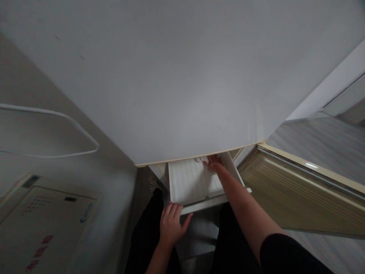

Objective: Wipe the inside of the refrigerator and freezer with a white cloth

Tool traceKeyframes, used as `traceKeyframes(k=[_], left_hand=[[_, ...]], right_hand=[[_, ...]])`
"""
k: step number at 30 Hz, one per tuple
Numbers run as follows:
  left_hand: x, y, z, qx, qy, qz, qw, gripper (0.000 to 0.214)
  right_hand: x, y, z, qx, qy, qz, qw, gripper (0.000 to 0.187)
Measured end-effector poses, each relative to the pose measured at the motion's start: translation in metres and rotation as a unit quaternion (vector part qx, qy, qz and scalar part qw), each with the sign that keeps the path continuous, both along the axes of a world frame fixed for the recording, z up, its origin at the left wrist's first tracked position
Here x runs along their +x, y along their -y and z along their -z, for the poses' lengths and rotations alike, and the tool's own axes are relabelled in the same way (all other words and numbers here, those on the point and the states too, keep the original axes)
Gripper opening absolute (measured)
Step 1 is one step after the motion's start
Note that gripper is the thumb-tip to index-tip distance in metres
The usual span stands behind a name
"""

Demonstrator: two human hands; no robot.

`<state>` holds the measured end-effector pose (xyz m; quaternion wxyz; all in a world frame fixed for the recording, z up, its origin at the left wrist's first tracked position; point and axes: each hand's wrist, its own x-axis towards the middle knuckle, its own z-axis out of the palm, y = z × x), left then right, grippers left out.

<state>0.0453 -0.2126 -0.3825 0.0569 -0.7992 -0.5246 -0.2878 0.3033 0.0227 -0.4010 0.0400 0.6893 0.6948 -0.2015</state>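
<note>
A white drawer (194, 182) with a ribbed floor stands pulled out from under a large white appliance door (182, 76). My left hand (171, 224) grips the drawer's front edge, fingers curled over it and thumb out. My right hand (213, 163) reaches deep into the drawer's far right corner, where it touches something pale and crumpled that I cannot make out. Its fingers are partly hidden under the door's lower edge.
A washing machine lid (42, 220) with a control panel sits at lower left. A thin white cable (71, 121) loops on the grey wall. A beige slatted panel (299, 194) lies to the right on the light floor. My dark trousers show below.
</note>
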Motion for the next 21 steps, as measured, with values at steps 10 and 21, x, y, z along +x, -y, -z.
traceKeyframes(k=[10, 21], left_hand=[[0.004, 0.001, -0.001, 0.020, 0.017, -0.015, 1.000, 0.024], [0.002, 0.001, 0.002, 0.033, -0.016, -0.018, 0.999, 0.026]], right_hand=[[-0.010, 0.030, 0.009, -0.060, 0.086, 0.028, 0.994, 0.090], [-0.132, 0.044, -0.006, -0.110, -0.086, -0.178, 0.974, 0.072]])
